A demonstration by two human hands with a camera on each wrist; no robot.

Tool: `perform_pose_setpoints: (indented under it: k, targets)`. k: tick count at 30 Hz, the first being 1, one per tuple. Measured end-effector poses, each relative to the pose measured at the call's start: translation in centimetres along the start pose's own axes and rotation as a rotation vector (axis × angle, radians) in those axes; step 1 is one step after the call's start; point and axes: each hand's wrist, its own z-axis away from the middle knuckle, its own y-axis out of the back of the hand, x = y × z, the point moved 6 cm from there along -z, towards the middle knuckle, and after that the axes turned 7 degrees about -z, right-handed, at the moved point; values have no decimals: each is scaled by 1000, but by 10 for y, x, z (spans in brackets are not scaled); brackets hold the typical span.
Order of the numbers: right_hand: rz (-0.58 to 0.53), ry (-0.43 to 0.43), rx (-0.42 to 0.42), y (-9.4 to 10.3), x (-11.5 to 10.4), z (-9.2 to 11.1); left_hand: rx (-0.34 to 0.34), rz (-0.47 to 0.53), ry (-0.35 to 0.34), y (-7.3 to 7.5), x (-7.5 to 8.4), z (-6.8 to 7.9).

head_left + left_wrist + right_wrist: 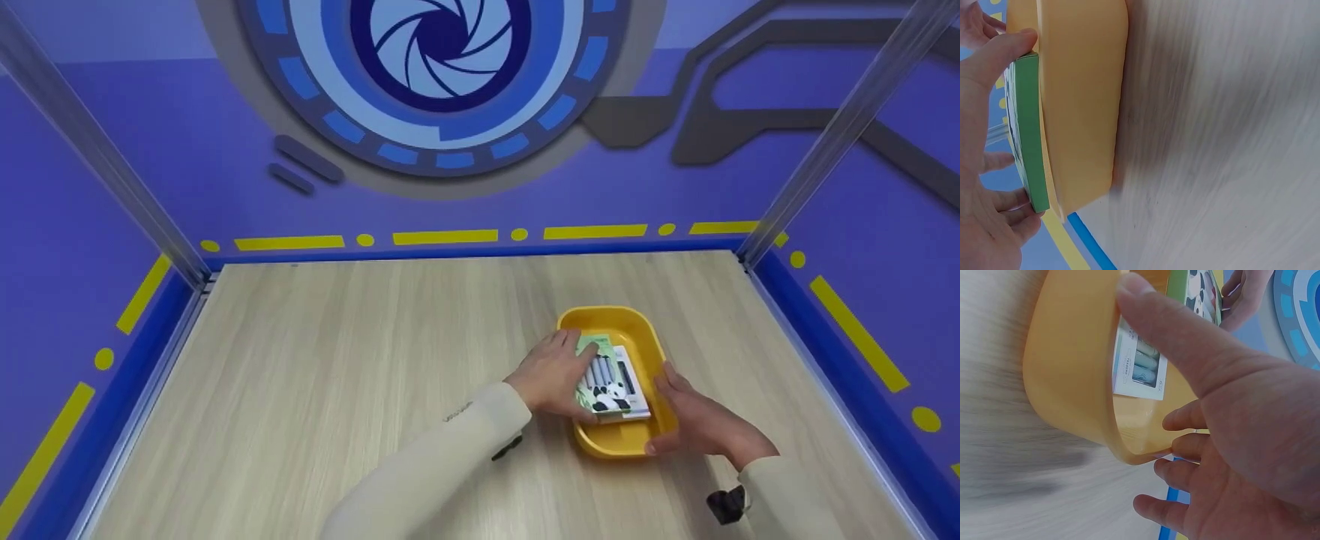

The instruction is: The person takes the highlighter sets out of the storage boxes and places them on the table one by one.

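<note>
1. Blue-purple walls (pixel 450 214) enclose a pale wooden table (pixel 337 367).
2. Left hand (pixel 551 373), at nine o'clock, grips the green panda box (pixel 611 399) between thumb and fingers.
3. White box (pixel 636 401), partly covered, seems already inside the yellow tub (pixel 611 444), near the table's three o'clock; the green one looks not yet released.
4. Right hand (pixel 709 424), at the tub's four o'clock, holds its rim.
5. Right wrist view shows the white box's windowed end; left wrist view hides it.
</note>
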Motion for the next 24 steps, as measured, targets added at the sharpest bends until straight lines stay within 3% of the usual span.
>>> perform_pose_setpoints:
  k: [6, 24]
  targets:
    - [39, 54, 12, 0, -3, 2, 8, -20, -4, -1, -3, 2]
    - [4, -10, 4, -1, 1, 0, -43, 26, 37, -2, -14, 10]
